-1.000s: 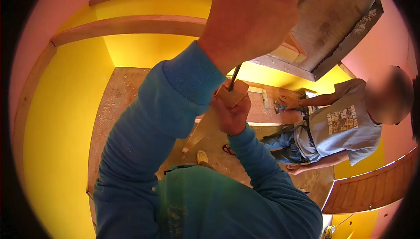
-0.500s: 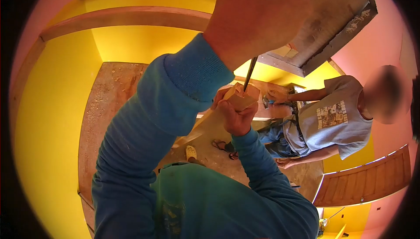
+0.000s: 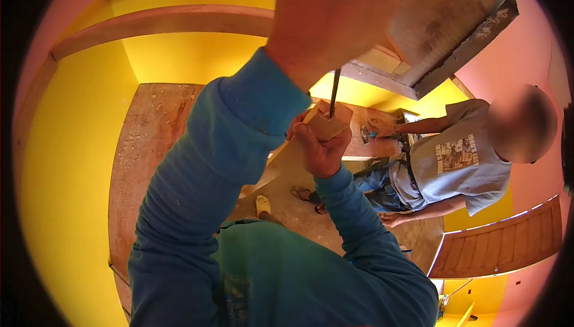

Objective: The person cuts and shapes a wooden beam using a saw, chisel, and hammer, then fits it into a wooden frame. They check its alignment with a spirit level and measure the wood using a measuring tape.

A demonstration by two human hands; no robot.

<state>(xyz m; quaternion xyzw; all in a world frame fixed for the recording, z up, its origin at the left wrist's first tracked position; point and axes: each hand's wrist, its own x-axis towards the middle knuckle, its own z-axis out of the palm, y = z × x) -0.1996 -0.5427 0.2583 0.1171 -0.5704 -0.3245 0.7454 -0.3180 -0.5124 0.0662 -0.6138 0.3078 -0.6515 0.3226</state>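
My left hand (image 3: 335,22) is raised close to the camera, partly cut off by the top edge, and looks closed. Below its wrist comes the slim dark shaft of a chisel (image 3: 335,93); its upper end is hidden behind my hand. The chisel's tip meets a notch in the end of a pale wooden piece (image 3: 326,127). My right hand (image 3: 324,150) grips this piece from below, thumb along its side. Part of the wood runs down to the left behind my sleeve.
A co-worker (image 3: 457,153) in a grey T-shirt stands at the right, a hand (image 3: 381,127) near a bluish object on a brown surface. A dark-framed brown panel (image 3: 448,22) is at top right. Shavings lie on a brown board (image 3: 140,141) at the left. A wooden door (image 3: 496,240) is lower right.
The chisel stands more upright against the wood. My left hand has shifted slightly left, and the wooden piece sits a little higher in view.
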